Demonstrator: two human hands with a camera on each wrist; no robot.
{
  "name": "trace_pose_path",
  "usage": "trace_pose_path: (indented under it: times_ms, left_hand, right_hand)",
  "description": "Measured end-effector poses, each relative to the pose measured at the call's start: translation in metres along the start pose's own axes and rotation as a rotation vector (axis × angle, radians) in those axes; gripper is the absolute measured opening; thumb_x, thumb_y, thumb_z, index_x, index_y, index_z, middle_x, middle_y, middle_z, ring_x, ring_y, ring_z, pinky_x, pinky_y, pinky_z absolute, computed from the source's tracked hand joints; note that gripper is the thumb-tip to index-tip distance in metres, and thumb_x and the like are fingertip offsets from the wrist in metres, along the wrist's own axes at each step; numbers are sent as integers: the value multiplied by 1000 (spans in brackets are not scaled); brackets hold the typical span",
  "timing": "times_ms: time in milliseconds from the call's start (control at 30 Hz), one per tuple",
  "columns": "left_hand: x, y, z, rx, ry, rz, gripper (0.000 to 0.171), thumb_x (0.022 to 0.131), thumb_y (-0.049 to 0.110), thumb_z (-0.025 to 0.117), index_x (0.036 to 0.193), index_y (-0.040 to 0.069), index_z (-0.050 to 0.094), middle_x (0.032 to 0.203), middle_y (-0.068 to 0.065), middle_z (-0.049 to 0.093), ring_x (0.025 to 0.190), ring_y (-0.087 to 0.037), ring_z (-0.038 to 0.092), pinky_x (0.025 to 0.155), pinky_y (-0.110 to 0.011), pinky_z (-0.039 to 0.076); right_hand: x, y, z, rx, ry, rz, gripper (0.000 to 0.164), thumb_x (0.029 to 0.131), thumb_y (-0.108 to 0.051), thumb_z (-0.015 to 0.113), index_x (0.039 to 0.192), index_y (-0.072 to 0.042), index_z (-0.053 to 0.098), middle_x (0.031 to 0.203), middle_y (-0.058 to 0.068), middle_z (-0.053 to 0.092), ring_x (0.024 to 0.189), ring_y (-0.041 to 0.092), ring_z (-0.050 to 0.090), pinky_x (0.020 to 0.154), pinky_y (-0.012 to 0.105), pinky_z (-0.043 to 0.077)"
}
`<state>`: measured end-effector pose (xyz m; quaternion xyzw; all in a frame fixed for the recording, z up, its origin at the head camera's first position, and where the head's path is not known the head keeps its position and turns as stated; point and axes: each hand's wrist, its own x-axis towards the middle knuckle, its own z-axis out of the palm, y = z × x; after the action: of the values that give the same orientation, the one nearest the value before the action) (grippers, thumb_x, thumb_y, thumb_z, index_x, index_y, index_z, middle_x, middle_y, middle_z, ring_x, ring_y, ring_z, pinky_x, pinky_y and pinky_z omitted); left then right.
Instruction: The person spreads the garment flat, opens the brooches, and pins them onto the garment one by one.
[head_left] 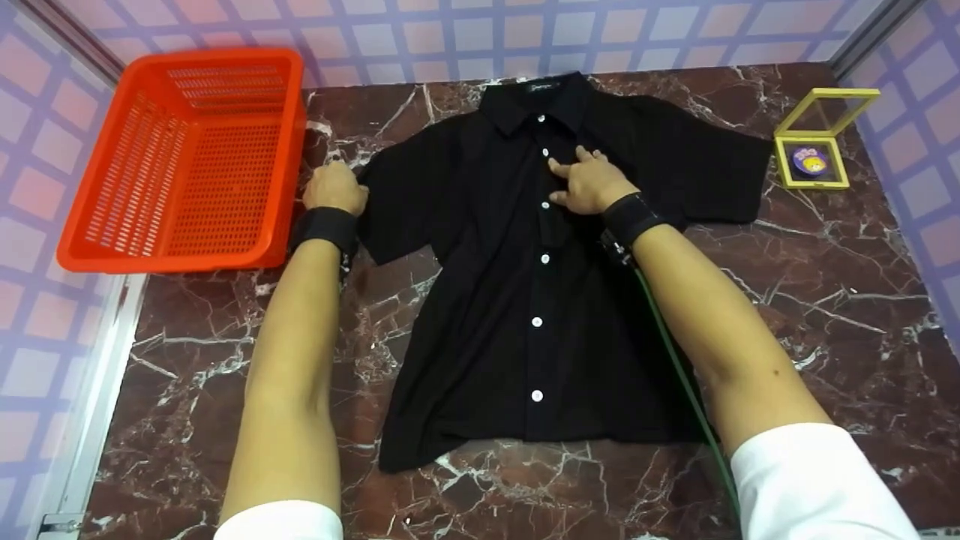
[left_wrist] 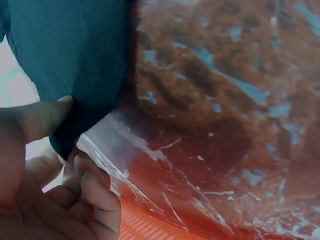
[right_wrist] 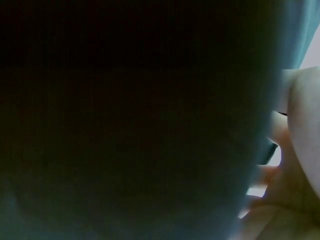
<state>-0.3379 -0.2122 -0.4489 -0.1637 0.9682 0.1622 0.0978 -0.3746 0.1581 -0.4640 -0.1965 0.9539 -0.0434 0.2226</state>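
Left hand [head_left: 335,189] pinched sleeve [head_left: 397,191] edge of black shirt [head_left: 480,300] beside red basket [head_left: 289,150]; right hand [head_left: 594,184] rested on shirt front, fingers [head_left: 560,169] spread.

Head view bright, clear; left wrist dimmer, sheen on tabletop [left_wrist: 215,115]; right wrist mostly dark, blurred.
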Motion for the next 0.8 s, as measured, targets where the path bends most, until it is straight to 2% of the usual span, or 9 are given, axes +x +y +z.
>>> trace_pose_path:
  times_ms: [167, 233, 467, 567, 800]
  left_hand:
    - [3, -1, -4, -39, 20, 35, 42, 90, 25, 46, 118, -3, 59, 119, -25, 57, 105, -41, 55, 88, -52, 43]
    - [5, -1, -5, -84, 36, 37, 40, 90, 25, 46, 116, -2, 59, 119, -25, 57, 107, -41, 54, 91, -51, 42]
    - [11, 1, -9, -279, 87, 8, 37, 90, 19, 48, 123, 1, 50, 125, -18, 54, 121, -34, 44, 103, -39, 33]
    - [13, 3, -10, -317, 112, -1, 34, 87, 13, 49, 120, 5, 50, 125, -16, 54, 122, -32, 44, 103, -37, 32]
    - [22, 4, -8, -363, 219, -50, 28, 82, 4, 48, 109, 11, 51, 125, -11, 55, 119, -29, 46, 100, -37, 34]
  right_hand:
    - [-1, 0, 0, 7, 2, 10, 66, 92, -39, 51, 148, -19, 22, 146, 34, 9, 133, 52, 11, 109, 53, 13]
    - [-1, 0, 0, 12, 5, 15, 65, 92, -39, 51, 148, -20, 22, 147, 34, 9, 132, 53, 12, 109, 53, 14]
    - [-1, 2, -1, 9, 10, 23, 65, 93, -40, 50, 148, -20, 22, 147, 33, 8, 132, 53, 11, 109, 54, 14]
    - [-1, 2, 0, 4, 10, 21, 65, 93, -40, 50, 148, -20, 22, 147, 33, 9, 133, 52, 12, 109, 53, 14]
    - [-2, 1, 0, 17, 24, 23, 65, 92, -41, 50, 148, -20, 24, 147, 32, 10, 133, 52, 12, 110, 52, 13]
